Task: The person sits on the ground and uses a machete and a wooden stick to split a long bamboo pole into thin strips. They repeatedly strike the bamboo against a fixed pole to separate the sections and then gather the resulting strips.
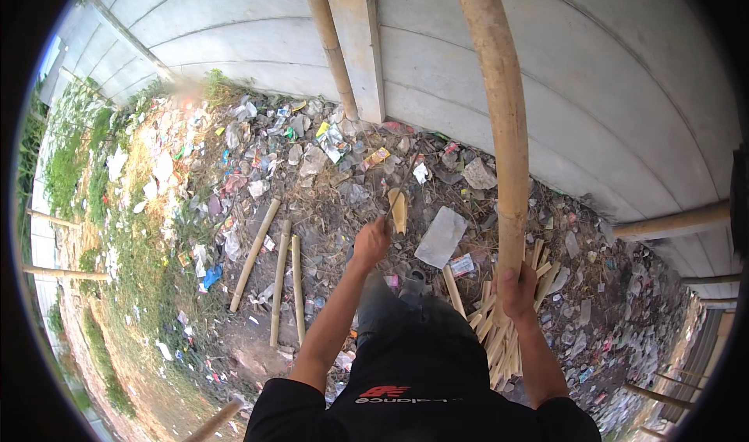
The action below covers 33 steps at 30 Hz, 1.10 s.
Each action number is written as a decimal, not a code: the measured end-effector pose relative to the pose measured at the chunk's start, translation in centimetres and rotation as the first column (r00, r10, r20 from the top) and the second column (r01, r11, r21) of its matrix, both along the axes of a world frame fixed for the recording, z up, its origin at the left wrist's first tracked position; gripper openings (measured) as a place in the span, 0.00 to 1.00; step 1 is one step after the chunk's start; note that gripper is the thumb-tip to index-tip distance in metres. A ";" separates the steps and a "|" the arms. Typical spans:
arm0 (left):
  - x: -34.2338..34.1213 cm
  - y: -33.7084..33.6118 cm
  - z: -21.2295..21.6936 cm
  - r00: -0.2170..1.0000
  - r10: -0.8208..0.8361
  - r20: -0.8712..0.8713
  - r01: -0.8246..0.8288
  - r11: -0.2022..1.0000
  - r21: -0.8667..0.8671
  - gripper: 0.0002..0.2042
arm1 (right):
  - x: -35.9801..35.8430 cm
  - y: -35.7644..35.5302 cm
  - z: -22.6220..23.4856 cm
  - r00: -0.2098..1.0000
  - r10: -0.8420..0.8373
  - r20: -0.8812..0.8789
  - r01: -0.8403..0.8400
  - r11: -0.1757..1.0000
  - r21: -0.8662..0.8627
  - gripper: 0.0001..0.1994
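My left hand (372, 243) is closed around the handle of a long-bladed knife (402, 186), its thin dark blade seen nearly edge-on and pointing away from me. Beside the blade, on the littered ground, lies a short split piece of bamboo (399, 211). My right hand (516, 292) grips a thick, pale bamboo pole (507, 145) near its visible lower part; the pole rises past the top of the picture. Below and around that hand is a heap of split bamboo strips (499, 340), partly hidden by my forearm and body.
Several cut bamboo lengths, one a bamboo piece (256, 255), lie to the left. A flat grey slab (441, 237) rests ahead of me. A concrete panel wall (437, 75) runs along the far side, with another bamboo pole (331, 48) leaning on it. Rubbish and stones cover the ground.
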<state>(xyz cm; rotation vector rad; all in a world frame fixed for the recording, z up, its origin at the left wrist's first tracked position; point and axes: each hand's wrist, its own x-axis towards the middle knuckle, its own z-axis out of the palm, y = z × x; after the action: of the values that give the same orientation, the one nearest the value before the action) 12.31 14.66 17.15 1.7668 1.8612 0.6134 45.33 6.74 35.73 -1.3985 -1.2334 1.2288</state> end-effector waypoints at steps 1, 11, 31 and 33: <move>0.0 -0.2 0.1 1.000 -0.004 0.030 0.004 1.000 -0.015 0.10 | -1.2 0.6 1.4 0.997 0.006 -0.075 -0.002 0.998 0.056 0.36; -0.3 0.1 2.4 0.998 -0.059 -0.021 0.058 0.997 -0.057 0.10 | 3.3 -4.7 -12.0 0.871 0.245 0.426 0.011 0.857 -0.516 0.31; 0.3 0.4 -1.7 0.990 -0.026 -0.137 0.043 0.991 0.128 0.17 | -2.2 1.0 -4.4 0.996 0.042 0.078 -0.052 0.988 0.142 0.37; -0.8 0.3 -3.2 0.989 -0.086 -0.124 0.125 0.926 0.356 0.18 | -0.8 -2.5 -11.6 0.918 0.218 0.331 -0.030 0.871 -0.490 0.37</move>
<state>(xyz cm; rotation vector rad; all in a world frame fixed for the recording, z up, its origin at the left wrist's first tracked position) 11.50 14.97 13.94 2.1585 1.7918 0.8843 44.57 4.21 24.16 -2.0198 -1.3495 1.4694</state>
